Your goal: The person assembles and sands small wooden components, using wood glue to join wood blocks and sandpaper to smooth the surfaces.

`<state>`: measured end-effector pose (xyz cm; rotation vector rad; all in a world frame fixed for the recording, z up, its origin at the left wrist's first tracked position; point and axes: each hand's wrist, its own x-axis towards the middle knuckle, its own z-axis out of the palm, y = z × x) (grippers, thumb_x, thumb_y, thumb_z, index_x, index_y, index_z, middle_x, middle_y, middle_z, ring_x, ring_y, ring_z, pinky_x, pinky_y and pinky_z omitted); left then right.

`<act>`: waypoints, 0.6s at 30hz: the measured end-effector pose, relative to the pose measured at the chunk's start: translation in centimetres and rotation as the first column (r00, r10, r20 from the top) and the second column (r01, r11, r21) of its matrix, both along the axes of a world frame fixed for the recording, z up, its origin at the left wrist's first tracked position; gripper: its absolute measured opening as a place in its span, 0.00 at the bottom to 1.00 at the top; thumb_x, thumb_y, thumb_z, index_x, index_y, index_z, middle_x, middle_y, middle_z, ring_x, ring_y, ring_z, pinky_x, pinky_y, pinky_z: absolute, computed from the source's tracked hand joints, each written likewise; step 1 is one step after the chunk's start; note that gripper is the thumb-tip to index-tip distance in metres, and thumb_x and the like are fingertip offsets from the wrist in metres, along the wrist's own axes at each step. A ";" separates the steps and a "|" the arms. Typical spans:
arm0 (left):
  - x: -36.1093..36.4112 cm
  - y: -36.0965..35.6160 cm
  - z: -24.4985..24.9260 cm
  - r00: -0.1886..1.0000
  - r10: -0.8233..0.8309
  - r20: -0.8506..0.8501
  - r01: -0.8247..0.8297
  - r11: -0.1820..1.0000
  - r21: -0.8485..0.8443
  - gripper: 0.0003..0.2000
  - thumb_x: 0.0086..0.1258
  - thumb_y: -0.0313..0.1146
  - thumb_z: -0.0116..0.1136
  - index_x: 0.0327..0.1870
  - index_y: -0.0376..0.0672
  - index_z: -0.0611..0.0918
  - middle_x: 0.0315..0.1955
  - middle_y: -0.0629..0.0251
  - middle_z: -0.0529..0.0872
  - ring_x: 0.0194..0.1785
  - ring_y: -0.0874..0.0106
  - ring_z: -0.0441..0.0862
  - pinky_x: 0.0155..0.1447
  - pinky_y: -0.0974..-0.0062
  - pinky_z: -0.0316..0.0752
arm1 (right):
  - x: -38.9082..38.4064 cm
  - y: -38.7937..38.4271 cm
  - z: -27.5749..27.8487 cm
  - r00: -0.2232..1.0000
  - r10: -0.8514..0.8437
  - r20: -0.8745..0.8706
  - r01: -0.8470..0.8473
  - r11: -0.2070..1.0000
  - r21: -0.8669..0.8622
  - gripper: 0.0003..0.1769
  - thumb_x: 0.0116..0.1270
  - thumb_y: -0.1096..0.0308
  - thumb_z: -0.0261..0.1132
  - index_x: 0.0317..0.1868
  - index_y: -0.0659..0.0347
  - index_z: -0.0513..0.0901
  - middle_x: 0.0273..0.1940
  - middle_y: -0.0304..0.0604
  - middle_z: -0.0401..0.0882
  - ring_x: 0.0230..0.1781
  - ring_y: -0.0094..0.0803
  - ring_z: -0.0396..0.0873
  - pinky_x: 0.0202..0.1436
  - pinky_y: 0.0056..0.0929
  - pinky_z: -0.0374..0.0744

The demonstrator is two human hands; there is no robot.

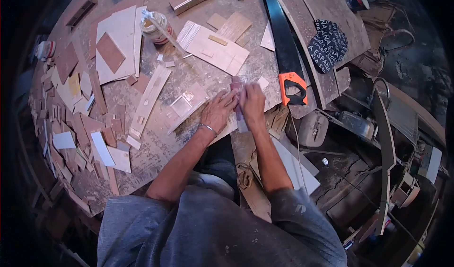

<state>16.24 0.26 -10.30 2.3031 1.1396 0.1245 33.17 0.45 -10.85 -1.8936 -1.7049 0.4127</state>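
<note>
At the near edge of the table, my left hand (217, 110) rests with its fingertips on a small reddish-brown strip (236, 84), holding it down. Close on its right is my right hand (253, 100), fingers curled in a pinch against the strip. What sits inside that pinch is hidden. Just beyond my right hand lies a small pale square piece (263, 82). Left of my left hand is a thin wooden panel with a small frame on it (183, 105). A larger pale board with small strips on it (215, 49) lies beyond both hands.
An orange-handled handsaw (292, 89) lies right of my hands, with a patterned cap (327, 46) beyond it. A jar with a brush (158, 29) stands on the table (156, 153). Wood offcuts (90, 129) crowd the left side. A jerrycan (312, 129) is below the right edge.
</note>
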 end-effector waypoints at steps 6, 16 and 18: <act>0.3 0.4 0.2 0.997 0.041 0.062 -0.042 0.999 0.014 0.36 0.56 0.17 0.58 0.72 0.52 0.77 0.78 0.71 0.67 0.76 0.56 0.67 0.77 0.62 0.70 | -0.5 -3.4 1.1 0.998 -0.033 -0.052 0.033 0.999 -0.006 0.04 0.64 0.77 0.66 0.38 0.67 0.81 0.36 0.59 0.77 0.38 0.59 0.79 0.42 0.52 0.77; 0.3 -0.3 -1.1 0.997 0.047 0.054 -0.047 0.999 0.005 0.31 0.63 0.23 0.57 0.72 0.48 0.77 0.78 0.67 0.67 0.77 0.56 0.66 0.78 0.60 0.68 | -0.9 -0.7 0.5 0.998 0.021 0.059 -0.020 1.000 -0.012 0.04 0.66 0.76 0.65 0.39 0.67 0.82 0.37 0.60 0.79 0.39 0.61 0.81 0.42 0.54 0.80; 0.9 -0.6 -0.7 0.999 0.051 0.003 -0.051 0.999 0.002 0.31 0.64 0.23 0.57 0.72 0.48 0.76 0.78 0.67 0.67 0.77 0.55 0.66 0.78 0.59 0.67 | -0.3 2.3 0.5 0.999 0.037 0.031 -0.038 0.999 0.039 0.05 0.65 0.76 0.65 0.40 0.68 0.83 0.38 0.59 0.81 0.39 0.60 0.82 0.43 0.49 0.81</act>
